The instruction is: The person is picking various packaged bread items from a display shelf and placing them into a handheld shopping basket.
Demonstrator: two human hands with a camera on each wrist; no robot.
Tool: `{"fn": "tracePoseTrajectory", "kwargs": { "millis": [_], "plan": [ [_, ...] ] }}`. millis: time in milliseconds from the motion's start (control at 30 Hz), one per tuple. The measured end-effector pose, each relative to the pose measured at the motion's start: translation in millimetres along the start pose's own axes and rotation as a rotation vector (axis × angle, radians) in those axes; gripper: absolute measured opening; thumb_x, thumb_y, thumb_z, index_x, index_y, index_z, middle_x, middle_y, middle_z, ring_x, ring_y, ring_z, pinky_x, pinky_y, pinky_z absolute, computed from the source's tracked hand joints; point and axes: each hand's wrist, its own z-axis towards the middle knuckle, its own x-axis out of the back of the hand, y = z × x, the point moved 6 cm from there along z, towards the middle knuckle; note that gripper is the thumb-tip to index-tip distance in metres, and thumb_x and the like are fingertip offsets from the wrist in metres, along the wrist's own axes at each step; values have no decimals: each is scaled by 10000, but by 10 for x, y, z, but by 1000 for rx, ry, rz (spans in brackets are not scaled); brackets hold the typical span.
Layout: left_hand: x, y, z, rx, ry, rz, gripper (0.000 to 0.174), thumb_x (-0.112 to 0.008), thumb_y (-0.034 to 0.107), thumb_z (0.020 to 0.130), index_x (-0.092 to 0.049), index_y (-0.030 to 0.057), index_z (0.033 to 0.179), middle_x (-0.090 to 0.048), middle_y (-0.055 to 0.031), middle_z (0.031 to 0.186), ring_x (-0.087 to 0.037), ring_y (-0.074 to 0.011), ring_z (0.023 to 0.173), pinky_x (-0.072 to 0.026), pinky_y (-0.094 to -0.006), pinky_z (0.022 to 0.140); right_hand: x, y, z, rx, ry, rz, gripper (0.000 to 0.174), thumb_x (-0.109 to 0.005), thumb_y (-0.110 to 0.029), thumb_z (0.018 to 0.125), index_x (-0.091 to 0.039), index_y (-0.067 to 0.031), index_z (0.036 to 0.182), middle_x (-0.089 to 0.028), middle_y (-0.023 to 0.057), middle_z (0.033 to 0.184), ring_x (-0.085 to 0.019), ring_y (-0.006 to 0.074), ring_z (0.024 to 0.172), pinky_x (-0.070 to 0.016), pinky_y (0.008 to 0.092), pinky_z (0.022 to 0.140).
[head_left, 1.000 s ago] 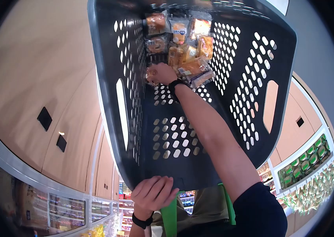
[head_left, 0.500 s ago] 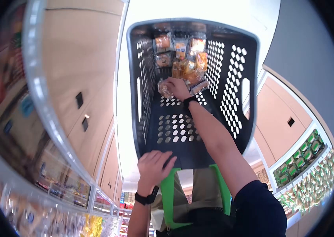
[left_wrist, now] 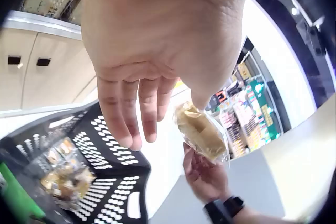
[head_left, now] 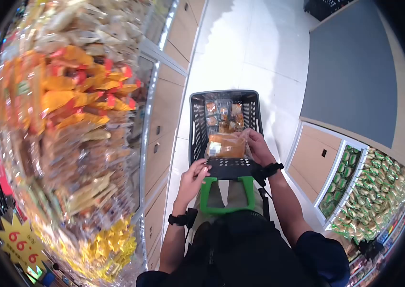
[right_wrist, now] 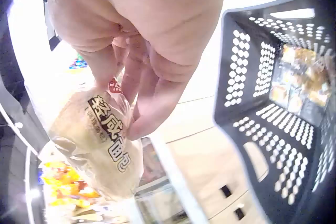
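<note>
A clear-wrapped bread (head_left: 226, 145) with dark printed lettering is held over the near end of the dark shopping basket (head_left: 194, 131). My right hand (head_left: 260, 149) pinches its wrapper between thumb and fingers, as the right wrist view shows with the bread pack (right_wrist: 100, 140) hanging from the fingertips. To its left, my left hand (head_left: 194, 179) is beside the basket's near rim. In the left wrist view that left hand (left_wrist: 157, 40) has its fingers extended and holds nothing, with the thumb tip overlapping the bread. Several wrapped breads (head_left: 211, 109) lie deeper in the basket.
A green handle (head_left: 226, 209) is at the basket's near end. Shelves full of packaged snacks (head_left: 78, 95) line the left side above wooden cabinets (head_left: 171, 79). On the right are a grey-topped counter (head_left: 350, 71) and green-labelled packs (head_left: 372, 191). White floor tiles (head_left: 245, 62) run ahead.
My right hand has come up out of the basket and now holds a bread near its close end. The head view has shifted, showing the basket smaller. My left hand remains near the rim.
</note>
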Motion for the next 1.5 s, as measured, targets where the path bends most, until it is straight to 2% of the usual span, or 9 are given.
{"fn": "tracePoseTrajectory", "kwargs": {
  "millis": [67, 233, 367, 467, 733, 1000, 1300, 1400, 1500],
  "plan": [
    [-64, 316, -193, -67, -68, -392, 441, -518, 271, 1050, -465, 30, 1416, -642, -95, 1250, -659, -185, 1055, -582, -304, 698, -356, -311, -332, 12, -47, 16, 121, -586, -156, 1018, -602, -37, 1031, -657, 155, 1212, -627, 213, 1135, -501, 349, 997],
    [-117, 1212, -833, -216, 28, -624, 474, -607, 246, 1003, -472, 23, 1398, -626, -97, 1257, -656, -179, 1039, -614, -307, 703, -1436, -925, -987, 224, -498, -93, 136, -547, -137, 1033, -619, -21, 1029, -634, 206, 1287, -597, 269, 1222, -455, 371, 1059],
    [-10, 1384, -1371, -225, 223, -516, 514, -767, 19, 845, -535, 28, 1303, -626, -121, 1236, -643, -204, 1106, -605, -327, 799, -1827, -1166, -1389, 171, -393, -230, 331, -442, -198, 1078, -520, -28, 1351, -628, 189, 1288, -592, 254, 1233, -470, 370, 1058],
    [73, 1684, -1849, -662, 365, -191, 485, -795, 13, 797, -586, 53, 1233, -678, -134, 1169, -626, -277, 1150, -490, -394, 1026, -1979, -1109, -1561, 62, -521, -113, 434, -413, -293, 1084, -449, -30, 1427, -607, 173, 1319, -601, 220, 1218, -521, 360, 998],
    [236, 1781, -3192, -950, 782, 610, 403, -784, 60, 690, -750, 171, 1075, -676, -61, 1211, -600, -314, 1140, -488, -431, 962, -2912, -954, -2051, 25, -758, -168, 458, -535, -238, 1016, -468, -12, 1409, -442, 133, 1504, -484, 147, 1308, -445, 287, 1020],
    [590, 1277, -4159, -971, 1111, 831, 361, -766, 136, 735, -771, 263, 1073, -658, -20, 1226, -566, -289, 1148, -472, -468, 968, -3803, -495, -2553, -106, -896, -220, 560, -682, 3, 865, -473, -13, 1384, -480, 115, 1436, -571, 185, 1200, -562, 275, 897],
    [1265, -208, -5286, -878, 1337, 555, 511, -710, -85, 763, -677, 151, 1215, -614, -84, 1320, -536, -337, 1233, -468, -451, 1009, -4898, 790, -3177, 19, -972, -517, 682, -751, 67, 753, -476, -6, 1373, -502, 168, 1440, -567, 221, 1242, -584, 285, 855],
    [1545, -728, -5712, -855, 1383, 259, 546, -638, -117, 812, -615, 138, 1294, -571, -138, 1378, -522, -359, 1281, -454, -437, 1035, -5286, 1135, -3360, 87, -933, -548, 741, -715, 90, 771, -422, -50, 1437, -489, 189, 1461, -588, 230, 1220, -572, 269, 821],
    [1704, -1150, -5726, -800, 963, -479, 510, -618, -45, 904, -530, 89, 1389, -539, -161, 1430, -496, -265, 1346, -421, -398, 1073, -5527, 1440, -3478, 134, -969, -627, 739, -719, 51, 835, -373, -61, 1478, -452, 177, 1490, -546, 240, 1267, -550, 293, 849]
  ]
}}
